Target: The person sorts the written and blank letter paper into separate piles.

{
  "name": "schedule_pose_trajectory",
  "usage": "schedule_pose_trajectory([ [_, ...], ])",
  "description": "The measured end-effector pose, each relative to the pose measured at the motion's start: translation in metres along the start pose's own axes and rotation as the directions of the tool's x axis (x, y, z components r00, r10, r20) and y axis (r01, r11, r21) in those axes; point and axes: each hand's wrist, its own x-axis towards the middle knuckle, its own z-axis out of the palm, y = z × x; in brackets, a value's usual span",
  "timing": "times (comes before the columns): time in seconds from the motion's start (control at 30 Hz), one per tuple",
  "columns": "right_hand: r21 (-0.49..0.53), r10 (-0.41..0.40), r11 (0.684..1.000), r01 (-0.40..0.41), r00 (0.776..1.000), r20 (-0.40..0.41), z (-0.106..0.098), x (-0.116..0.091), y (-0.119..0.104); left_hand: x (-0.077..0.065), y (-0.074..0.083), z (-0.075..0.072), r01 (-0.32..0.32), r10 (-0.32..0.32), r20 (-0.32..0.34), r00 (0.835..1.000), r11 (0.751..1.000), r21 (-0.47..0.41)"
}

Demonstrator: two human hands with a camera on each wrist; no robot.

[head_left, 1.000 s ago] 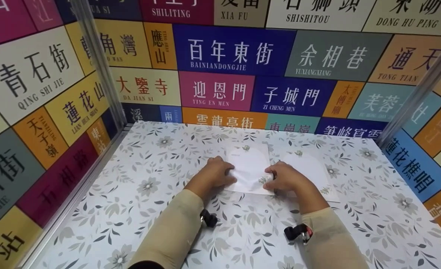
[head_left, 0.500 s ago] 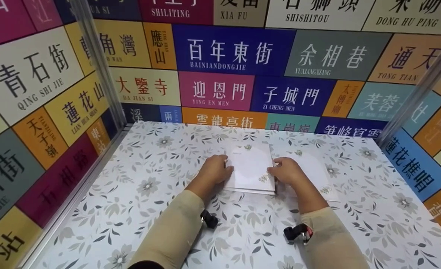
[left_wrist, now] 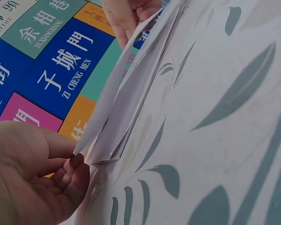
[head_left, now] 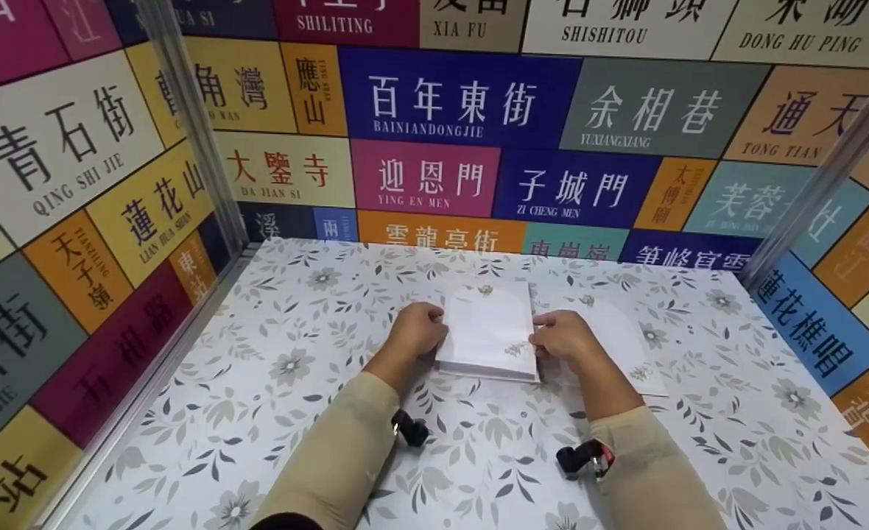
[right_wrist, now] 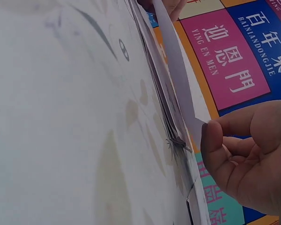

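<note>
A white sheet of paper [head_left: 487,324] with small printed flowers lies over more paper at the middle of the table. My left hand [head_left: 417,330] pinches its left edge between thumb and fingers. On the opposite edge, the right hand [head_left: 563,338] pinches it too. From the left wrist, the held sheet [left_wrist: 107,98] stands raised and slightly bowed above a thin stack of papers [left_wrist: 133,101]. The right wrist view shows the same gap between the raised sheet [right_wrist: 180,77] and the stack [right_wrist: 154,70]. How many sheets lie below cannot be told.
A similar flower-printed paper [head_left: 615,335] lies just right of the stack, partly behind the right hand. Leaf-patterned covering [head_left: 294,427] spreads over the table. Coloured sign panels [head_left: 464,96] wall in the back and sides, with clear upright strips [head_left: 195,118] at the corners.
Both hands have moved from the sheet's lower part up along its side edges. The earlier creased sheet now looks smoother, and a gap shows under its near edge.
</note>
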Motion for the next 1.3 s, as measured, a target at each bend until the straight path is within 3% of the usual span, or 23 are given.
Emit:
schedule_pose_trajectory([
  [0.13,0.031,0.001,1.0,-0.001,1.0,-0.004,0.003,-0.001,-0.002,-0.001,-0.001,-0.003,-0.016,0.016,-0.028,0.999,1.0,-0.011],
  [0.37,0.118,-0.011,0.993,0.012,1.0,-0.01,0.019,-0.002,-0.017,-0.001,-0.016,-0.021,-0.077,0.071,-0.138,0.988,0.996,-0.039],
  [0.7,0.173,-0.046,0.984,0.049,0.999,-0.02,0.065,-0.005,-0.054,0.003,-0.043,-0.063,0.053,-0.072,-0.16,0.985,0.991,-0.12],
  [0.97,0.242,-0.136,0.96,0.143,0.99,-0.047,0.107,-0.008,-0.081,0.001,-0.069,-0.097,0.081,-0.107,-0.206,0.973,0.988,-0.129],
  [1.13,0.28,-0.147,0.949,0.146,0.989,-0.018,0.131,-0.013,-0.096,-0.003,-0.081,-0.117,0.102,-0.129,-0.226,0.966,0.987,-0.125],
  [1.3,0.307,-0.158,0.941,0.143,0.987,0.025,0.152,-0.017,-0.104,-0.007,-0.096,-0.135,0.116,-0.135,-0.205,0.969,0.988,-0.101],
])
